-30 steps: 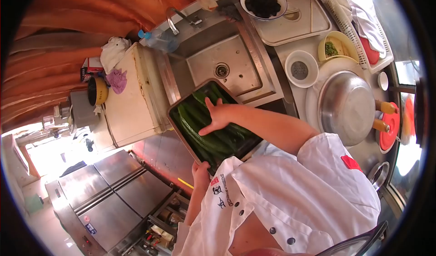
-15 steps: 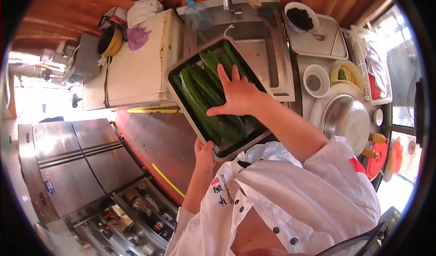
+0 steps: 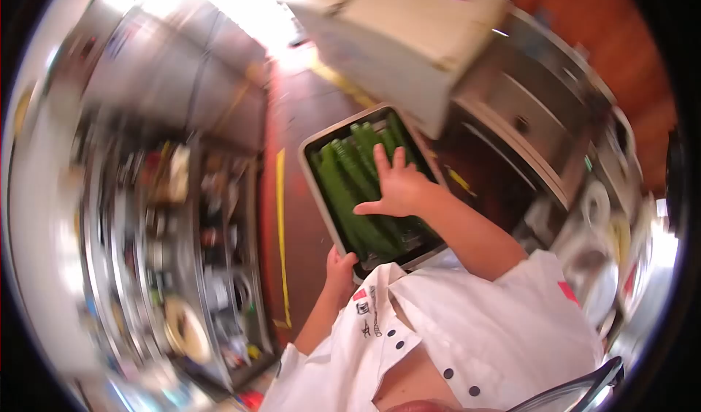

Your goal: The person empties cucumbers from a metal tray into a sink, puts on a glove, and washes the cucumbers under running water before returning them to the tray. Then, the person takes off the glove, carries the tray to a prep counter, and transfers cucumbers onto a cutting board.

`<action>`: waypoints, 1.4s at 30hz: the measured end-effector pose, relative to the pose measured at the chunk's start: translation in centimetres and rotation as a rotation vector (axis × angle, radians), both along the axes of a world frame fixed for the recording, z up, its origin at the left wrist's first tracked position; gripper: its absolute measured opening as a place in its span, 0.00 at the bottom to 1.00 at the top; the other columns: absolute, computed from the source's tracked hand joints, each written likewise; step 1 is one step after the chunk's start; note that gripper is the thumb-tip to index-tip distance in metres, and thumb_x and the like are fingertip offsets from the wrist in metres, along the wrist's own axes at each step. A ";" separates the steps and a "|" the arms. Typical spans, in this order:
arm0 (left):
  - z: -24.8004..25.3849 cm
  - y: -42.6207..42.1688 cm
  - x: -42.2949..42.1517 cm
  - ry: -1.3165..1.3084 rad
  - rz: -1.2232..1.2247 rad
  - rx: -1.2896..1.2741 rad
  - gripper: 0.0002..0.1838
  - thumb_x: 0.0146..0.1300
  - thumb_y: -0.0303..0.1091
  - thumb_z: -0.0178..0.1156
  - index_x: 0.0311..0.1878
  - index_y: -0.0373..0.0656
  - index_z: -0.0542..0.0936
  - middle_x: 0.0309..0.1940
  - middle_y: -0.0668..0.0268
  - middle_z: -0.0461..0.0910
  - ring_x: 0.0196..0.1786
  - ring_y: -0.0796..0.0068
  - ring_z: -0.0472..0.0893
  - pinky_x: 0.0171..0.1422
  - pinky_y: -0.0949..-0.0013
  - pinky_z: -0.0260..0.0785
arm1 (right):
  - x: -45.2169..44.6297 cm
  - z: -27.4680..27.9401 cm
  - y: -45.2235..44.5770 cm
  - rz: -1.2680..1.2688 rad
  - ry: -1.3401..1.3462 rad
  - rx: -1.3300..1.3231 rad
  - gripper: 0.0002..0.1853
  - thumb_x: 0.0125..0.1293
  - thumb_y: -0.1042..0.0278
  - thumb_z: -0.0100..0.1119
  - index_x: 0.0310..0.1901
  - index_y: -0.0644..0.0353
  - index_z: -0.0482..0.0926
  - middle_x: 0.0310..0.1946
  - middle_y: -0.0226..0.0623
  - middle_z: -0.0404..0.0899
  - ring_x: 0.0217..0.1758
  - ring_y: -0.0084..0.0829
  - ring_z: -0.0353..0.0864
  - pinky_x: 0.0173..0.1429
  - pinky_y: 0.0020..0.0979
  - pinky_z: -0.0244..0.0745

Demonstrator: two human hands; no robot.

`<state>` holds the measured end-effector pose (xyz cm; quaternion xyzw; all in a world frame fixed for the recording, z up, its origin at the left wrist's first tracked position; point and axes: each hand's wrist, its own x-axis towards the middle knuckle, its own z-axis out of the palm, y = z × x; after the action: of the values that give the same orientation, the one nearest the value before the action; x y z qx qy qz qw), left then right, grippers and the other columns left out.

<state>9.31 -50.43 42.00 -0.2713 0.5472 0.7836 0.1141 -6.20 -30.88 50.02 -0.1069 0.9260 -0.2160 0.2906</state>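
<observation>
A rectangular metal tray [image 3: 313, 174] is held in front of my chest, its near edge against the white jacket. Several long, dark green cucumbers [image 3: 342, 193] lie side by side in it. My left hand [image 3: 340, 267] grips the tray at its near left corner, thumb over the rim and the other fingers mostly hidden beneath. Across the cucumbers, my right hand [image 3: 401, 188] is spread with the fingers apart, lying on or just above them. My right forearm covers part of the tray's right side.
Blurred shelves [image 3: 197, 229] with mixed kitchen goods run along the left. Steel cabinet doors [image 3: 168, 69] stand beyond them. A white chest-like unit [image 3: 387, 54] is ahead, and a steel sink [image 3: 522, 123] is at the right. Yellow tape [image 3: 280, 222] marks the dark red floor.
My view has swung left, away from the sink and toward the floor aisle and shelves. The tray has come along, still in my left hand, with my right hand still spread over the cucumbers.
</observation>
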 end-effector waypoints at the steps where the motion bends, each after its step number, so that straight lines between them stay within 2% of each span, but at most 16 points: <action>1: 0.0 -3.0 1.5 0.052 0.048 0.033 0.27 0.50 0.18 0.50 0.58 0.32 0.75 0.49 0.58 0.83 0.48 0.64 0.84 0.55 0.65 0.78 | 0.5 0.9 -3.9 0.138 0.027 -0.014 0.77 0.47 0.17 0.65 0.80 0.62 0.30 0.77 0.75 0.38 0.75 0.72 0.58 0.70 0.56 0.69; 7: -4.0 -17.8 8.4 0.299 0.518 0.074 0.31 0.50 0.16 0.52 0.63 0.33 0.73 0.54 0.57 0.82 0.53 0.63 0.84 0.60 0.61 0.77 | 2.3 3.8 -25.9 0.543 0.294 -0.087 0.75 0.50 0.22 0.68 0.80 0.61 0.29 0.77 0.75 0.38 0.78 0.69 0.54 0.72 0.56 0.66; 8: -4.4 -20.0 9.7 0.302 0.573 0.072 0.33 0.51 0.15 0.51 0.66 0.32 0.71 0.57 0.58 0.80 0.58 0.64 0.81 0.64 0.64 0.74 | 3.0 4.2 -29.5 0.621 0.290 -0.083 0.75 0.50 0.23 0.68 0.80 0.61 0.29 0.77 0.75 0.38 0.78 0.69 0.53 0.73 0.56 0.65; 15: -7.5 -29.2 16.6 0.232 1.109 0.040 0.32 0.51 0.15 0.51 0.65 0.34 0.72 0.55 0.59 0.82 0.56 0.64 0.83 0.63 0.63 0.75 | 8.2 1.2 -51.9 1.149 0.325 -0.104 0.75 0.49 0.19 0.65 0.80 0.66 0.33 0.75 0.79 0.41 0.74 0.74 0.59 0.74 0.55 0.64; 17: -8.3 -32.0 19.5 0.286 1.261 0.063 0.32 0.51 0.15 0.50 0.64 0.34 0.73 0.53 0.58 0.82 0.54 0.63 0.84 0.62 0.63 0.76 | 10.8 0.1 -58.6 1.310 0.247 -0.109 0.75 0.49 0.18 0.65 0.79 0.67 0.33 0.75 0.80 0.42 0.73 0.75 0.60 0.73 0.55 0.65; 18: -7.6 -32.9 20.4 0.288 1.313 0.047 0.32 0.51 0.15 0.50 0.64 0.34 0.73 0.53 0.58 0.82 0.54 0.63 0.84 0.62 0.63 0.76 | 12.3 -0.1 -61.8 1.369 0.144 -0.115 0.74 0.50 0.21 0.67 0.80 0.63 0.32 0.77 0.75 0.38 0.77 0.74 0.53 0.72 0.64 0.63; 19: -6.6 -33.9 21.3 0.247 1.421 0.058 0.31 0.51 0.15 0.50 0.63 0.34 0.73 0.53 0.57 0.82 0.54 0.62 0.84 0.61 0.62 0.77 | 13.8 -0.9 -65.0 1.447 0.105 -0.136 0.74 0.50 0.22 0.68 0.80 0.62 0.32 0.77 0.75 0.38 0.76 0.75 0.54 0.72 0.64 0.62; 24: -4.7 -38.1 23.8 0.118 1.835 0.091 0.28 0.49 0.16 0.50 0.59 0.32 0.73 0.49 0.53 0.82 0.51 0.55 0.85 0.56 0.54 0.80 | 22.4 -2.8 -78.5 1.881 -0.011 -0.167 0.72 0.50 0.23 0.69 0.80 0.65 0.36 0.76 0.76 0.43 0.74 0.73 0.59 0.73 0.54 0.66; 30: -7.8 -45.7 30.2 0.204 2.087 -0.046 0.28 0.49 0.18 0.50 0.59 0.32 0.73 0.48 0.56 0.80 0.50 0.58 0.83 0.56 0.58 0.79 | 32.6 -6.1 -89.5 2.061 -0.110 -0.353 0.64 0.56 0.29 0.68 0.79 0.66 0.45 0.76 0.67 0.49 0.76 0.65 0.60 0.76 0.50 0.63; 31: -8.0 -47.7 32.1 0.215 2.108 -0.077 0.28 0.49 0.19 0.50 0.59 0.32 0.73 0.48 0.56 0.80 0.51 0.58 0.83 0.57 0.58 0.79 | 34.3 -7.0 -92.1 2.072 -0.116 -0.333 0.64 0.56 0.29 0.68 0.79 0.66 0.45 0.76 0.67 0.49 0.76 0.65 0.60 0.76 0.50 0.63; 33: -9.4 -51.5 36.3 0.222 2.091 -0.073 0.28 0.49 0.19 0.50 0.59 0.32 0.73 0.49 0.56 0.80 0.52 0.58 0.82 0.58 0.58 0.78 | 36.7 -8.7 -97.0 1.981 -0.402 -0.603 0.57 0.60 0.33 0.67 0.77 0.67 0.52 0.76 0.64 0.52 0.76 0.59 0.61 0.78 0.48 0.59; 34: -11.6 -53.6 37.6 0.251 2.062 -0.083 0.28 0.49 0.20 0.50 0.58 0.32 0.73 0.49 0.56 0.79 0.52 0.58 0.82 0.59 0.58 0.77 | 36.7 -10.7 -98.7 1.909 -0.409 -0.657 0.51 0.62 0.36 0.66 0.74 0.67 0.61 0.72 0.62 0.61 0.75 0.49 0.65 0.77 0.43 0.62; 35: -11.1 -56.4 40.0 0.253 2.044 -0.065 0.28 0.49 0.20 0.50 0.58 0.32 0.73 0.49 0.56 0.79 0.52 0.58 0.82 0.59 0.58 0.77 | 37.2 -9.7 -100.5 1.892 -0.399 -0.643 0.51 0.62 0.36 0.66 0.74 0.67 0.61 0.72 0.62 0.61 0.75 0.49 0.65 0.77 0.43 0.62; 38: -10.8 -63.0 45.9 0.293 1.951 -0.005 0.31 0.49 0.21 0.49 0.63 0.34 0.71 0.53 0.55 0.78 0.56 0.55 0.81 0.62 0.55 0.76 | 37.6 -7.2 -105.0 1.383 -0.926 -0.483 0.38 0.70 0.46 0.62 0.72 0.64 0.65 0.67 0.50 0.69 0.67 0.41 0.74 0.72 0.39 0.68; 41: -12.8 -68.2 50.9 0.284 1.881 0.055 0.32 0.49 0.21 0.50 0.63 0.36 0.71 0.54 0.56 0.78 0.57 0.55 0.81 0.62 0.53 0.77 | 33.7 -11.3 -109.1 0.688 -1.438 -0.472 0.27 0.74 0.53 0.57 0.69 0.56 0.70 0.62 0.44 0.75 0.63 0.38 0.76 0.68 0.42 0.72; 42: -13.1 -69.8 52.2 0.294 1.883 0.083 0.33 0.49 0.21 0.50 0.64 0.38 0.71 0.53 0.57 0.78 0.55 0.55 0.81 0.60 0.52 0.77 | 31.2 -13.7 -110.5 0.617 -1.497 -0.482 0.26 0.75 0.53 0.56 0.69 0.55 0.70 0.63 0.43 0.75 0.64 0.38 0.76 0.68 0.42 0.72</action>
<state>61.54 -120.26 28.89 -0.4950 0.0845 0.5987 -0.6240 24.96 -141.41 36.32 -0.2427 0.3470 -0.3325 0.8427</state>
